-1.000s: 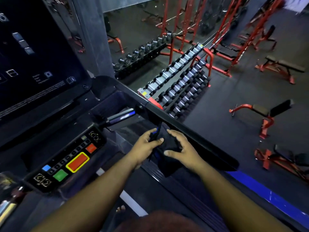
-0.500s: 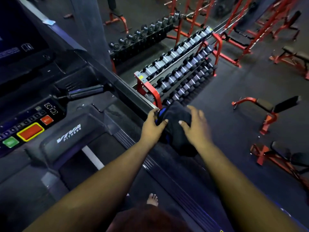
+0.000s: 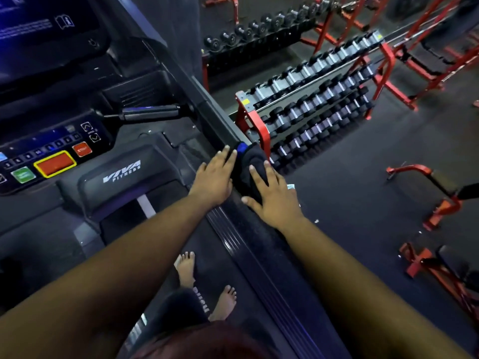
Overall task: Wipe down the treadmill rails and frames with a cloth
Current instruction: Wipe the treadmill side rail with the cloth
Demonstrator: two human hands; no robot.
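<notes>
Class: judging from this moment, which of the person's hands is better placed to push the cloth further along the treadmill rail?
Probably the right hand: it lies flat on the dark cloth on the side rail; the left hand rests beside it.

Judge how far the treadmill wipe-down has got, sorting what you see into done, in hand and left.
Done: nothing can be confirmed; no surface looks visibly cleaner. In hand: the right hand presses the dark cloth onto the right side rail, the left hand flat beside it. Left, probably: the rail's upper stretch and the console frame.

Cloth (image 3: 250, 169) partly under right hand (image 3: 272, 200) — console screen (image 3: 31, 27) cut off, text unreadable.
</notes>
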